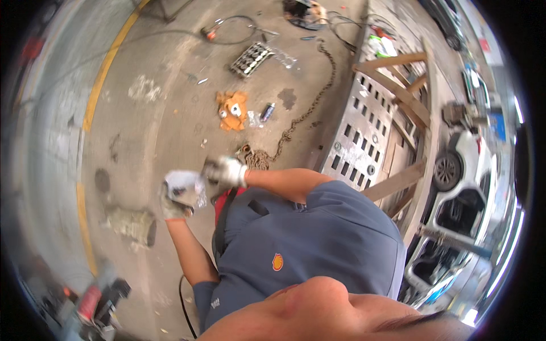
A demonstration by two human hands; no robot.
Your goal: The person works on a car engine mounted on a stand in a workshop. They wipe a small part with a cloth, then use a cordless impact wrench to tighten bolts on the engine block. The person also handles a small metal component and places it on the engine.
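My gloved left hand (174,203) is closed on a clear plastic bag (187,183) with something dark partly visible in or behind it. Just to the right, my gloved right hand (226,170) is raised with curled fingers, blurred at the tips; what is in them, if anything, I cannot make out. Beyond the hands on the floor lie a crumpled orange-brown wrapper (231,119) with white items on it, a small can (267,112) beside clear plastic scraps, and a long rusty chain (259,159) heaped near my right hand.
A metal engine part (250,59), a looped hose (239,23) and small tools lie farther off. A slotted steel ramp (358,131) with wooden beams (409,113) runs along the right, cars (466,170) beyond. Red-and-black equipment (91,304) stands lower left.
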